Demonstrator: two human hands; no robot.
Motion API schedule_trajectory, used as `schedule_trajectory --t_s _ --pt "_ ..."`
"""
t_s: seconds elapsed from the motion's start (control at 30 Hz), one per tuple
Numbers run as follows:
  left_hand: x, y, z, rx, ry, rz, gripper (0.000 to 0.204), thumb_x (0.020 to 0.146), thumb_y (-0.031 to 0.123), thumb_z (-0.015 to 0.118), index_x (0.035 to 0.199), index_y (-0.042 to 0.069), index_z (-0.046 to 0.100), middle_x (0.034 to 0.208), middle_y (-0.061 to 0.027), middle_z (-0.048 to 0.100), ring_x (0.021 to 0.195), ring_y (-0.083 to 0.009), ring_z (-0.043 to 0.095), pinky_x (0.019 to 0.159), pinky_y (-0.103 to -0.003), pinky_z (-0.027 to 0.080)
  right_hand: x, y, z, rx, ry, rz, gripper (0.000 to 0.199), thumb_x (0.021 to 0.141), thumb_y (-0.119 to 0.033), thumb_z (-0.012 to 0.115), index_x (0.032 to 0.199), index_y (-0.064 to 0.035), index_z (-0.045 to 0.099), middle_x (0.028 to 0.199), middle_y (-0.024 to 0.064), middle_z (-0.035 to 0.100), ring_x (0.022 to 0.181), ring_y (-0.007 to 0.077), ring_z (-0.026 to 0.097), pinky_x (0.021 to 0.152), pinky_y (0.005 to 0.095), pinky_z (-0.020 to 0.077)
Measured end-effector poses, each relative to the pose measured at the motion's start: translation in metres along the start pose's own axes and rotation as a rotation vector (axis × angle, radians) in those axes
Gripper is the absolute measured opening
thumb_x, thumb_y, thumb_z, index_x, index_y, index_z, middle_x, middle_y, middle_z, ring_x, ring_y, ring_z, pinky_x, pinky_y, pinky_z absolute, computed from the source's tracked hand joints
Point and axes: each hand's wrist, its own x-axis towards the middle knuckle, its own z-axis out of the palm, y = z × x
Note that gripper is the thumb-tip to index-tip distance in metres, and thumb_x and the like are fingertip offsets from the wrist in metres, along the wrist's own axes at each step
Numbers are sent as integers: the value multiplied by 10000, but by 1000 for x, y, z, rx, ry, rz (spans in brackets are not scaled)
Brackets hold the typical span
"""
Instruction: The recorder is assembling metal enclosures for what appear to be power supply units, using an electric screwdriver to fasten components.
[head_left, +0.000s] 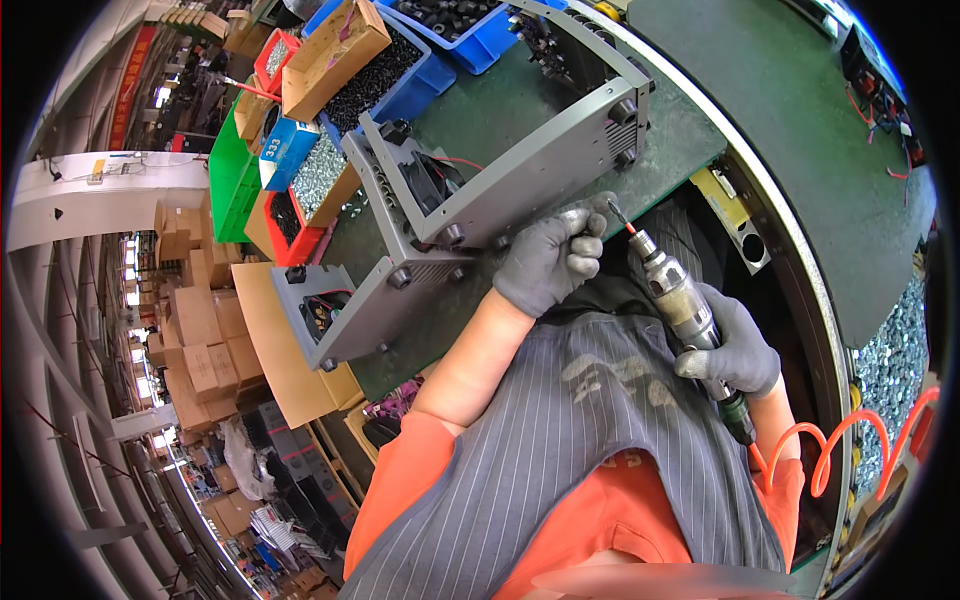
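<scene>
My right hand (737, 345), in a dark grey glove, is wrapped round a pneumatic screwdriver (683, 305). The tool's thin bit points up and left, its tip close to the fingers of my left hand. Also gloved, my left hand (552, 258) is closed, the fingers curled in, beside the lower edge of a grey metal frame (540, 165). Whatever it may hold is too small to make out. Black round feet are fixed along this frame, and wires show inside it. A second grey metal unit (385, 300) stands to its left, partly behind it.
Blue bins (425, 75) of black small parts stand at the far side of the green bench (480, 115). Beside them are a red tray (290, 235), a cardboard box (335, 55) and a green bin (230, 175). An orange coiled air hose (825, 450) trails right from the screwdriver.
</scene>
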Motion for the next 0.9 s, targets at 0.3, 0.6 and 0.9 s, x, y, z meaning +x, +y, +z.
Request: schedule_trajectory --t_s 0.3,0.6,0.9 --pt "-7 -1 -8 -76 -221 -4 375 972 281 426 1231 17 487 551 29 413 466 -54 357 368 -176 325 5 6 9 -65 -97 -71 799 558 -393 836 1170 13 523 939 57 581 830 140 537 780 283 447" --pt "-9 3 6 66 -14 23 363 964 213 423 1233 -25 471 633 12 477 479 -62 365 376 -178 323 3 9 6 9 -75 -17 790 566 -354 837 1180 23 513 942 50 579 827 120 526 775 271 441" --pt "-1 -3 0 -41 -250 19 352 975 287 424 1185 18 508 617 8 507 479 -61 396 392 -179 360 -2 9 3 74 -67 -40 808 541 -331 840 1190 20 512 938 41 575 828 121 524 768 267 441"
